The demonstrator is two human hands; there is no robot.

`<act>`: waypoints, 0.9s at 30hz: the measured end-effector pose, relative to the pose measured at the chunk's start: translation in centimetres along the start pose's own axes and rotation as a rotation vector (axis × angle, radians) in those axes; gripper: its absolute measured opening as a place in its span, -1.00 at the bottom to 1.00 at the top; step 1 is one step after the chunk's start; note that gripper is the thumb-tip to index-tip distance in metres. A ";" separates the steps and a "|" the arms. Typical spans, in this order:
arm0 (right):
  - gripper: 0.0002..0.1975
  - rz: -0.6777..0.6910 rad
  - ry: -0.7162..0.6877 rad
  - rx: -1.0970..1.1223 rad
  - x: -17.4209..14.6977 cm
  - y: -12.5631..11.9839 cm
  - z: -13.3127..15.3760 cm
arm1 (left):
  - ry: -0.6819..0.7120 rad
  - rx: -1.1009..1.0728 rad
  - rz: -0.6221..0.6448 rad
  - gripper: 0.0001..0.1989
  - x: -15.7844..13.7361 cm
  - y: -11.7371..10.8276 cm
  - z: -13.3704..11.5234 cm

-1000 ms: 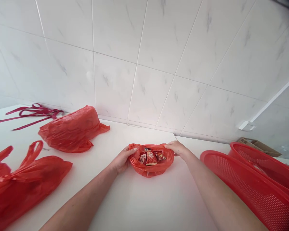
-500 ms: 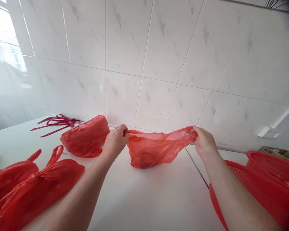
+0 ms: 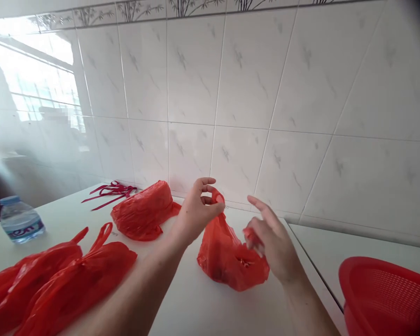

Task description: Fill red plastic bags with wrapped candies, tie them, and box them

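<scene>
Red plastic bag (image 3: 227, 263) looks packed but isn't tied; left hand (image 3: 198, 213) pinches one handle (image 3: 219, 196), right hand (image 3: 276, 249) pinches the other.

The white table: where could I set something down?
Bare room shows on the white table on the near side of the held red bag, between the left forearm and right forearm. Another patch lies right of the seam, between the tiled wall and the red basket. The left side is crowded with red bags, a bottle and ribbons.
</scene>
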State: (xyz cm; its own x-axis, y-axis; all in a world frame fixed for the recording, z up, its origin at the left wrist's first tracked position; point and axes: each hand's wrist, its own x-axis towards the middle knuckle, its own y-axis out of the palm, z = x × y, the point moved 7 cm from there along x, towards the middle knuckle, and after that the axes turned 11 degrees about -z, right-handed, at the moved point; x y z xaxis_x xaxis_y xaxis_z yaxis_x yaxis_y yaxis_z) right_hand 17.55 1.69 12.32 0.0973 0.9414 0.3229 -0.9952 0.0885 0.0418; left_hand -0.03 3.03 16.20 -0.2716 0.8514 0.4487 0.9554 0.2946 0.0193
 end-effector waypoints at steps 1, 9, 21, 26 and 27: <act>-0.38 0.054 0.021 -0.039 -0.4 0.6 -0.1 | 0.056 0.079 -0.013 -0.53 -0.3 0.4 -0.6; -0.78 0.379 0.096 -0.028 -0.6 2.4 -1.4 | 0.461 0.235 0.281 -0.55 -3.9 4.8 -3.6; -0.64 0.173 0.157 -0.042 1.3 -0.4 -3.0 | 0.661 0.546 0.292 -0.82 -5.5 5.3 1.8; -0.64 0.378 0.073 -0.023 1.2 -1.5 -2.2 | 0.263 0.282 0.197 -0.90 -4.0 3.6 3.4; -0.63 0.410 0.053 -0.027 1.1 -1.5 -2.2 | 0.157 0.223 0.230 -0.89 -3.9 3.7 4.1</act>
State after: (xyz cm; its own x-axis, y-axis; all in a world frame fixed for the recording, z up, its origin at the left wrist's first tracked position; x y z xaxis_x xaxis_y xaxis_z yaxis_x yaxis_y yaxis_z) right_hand 19.15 3.29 10.53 -0.3074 0.9159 0.2582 -0.9513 -0.2896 -0.1054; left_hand 4.09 2.59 10.90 -0.0143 0.8342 0.5512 0.9361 0.2049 -0.2858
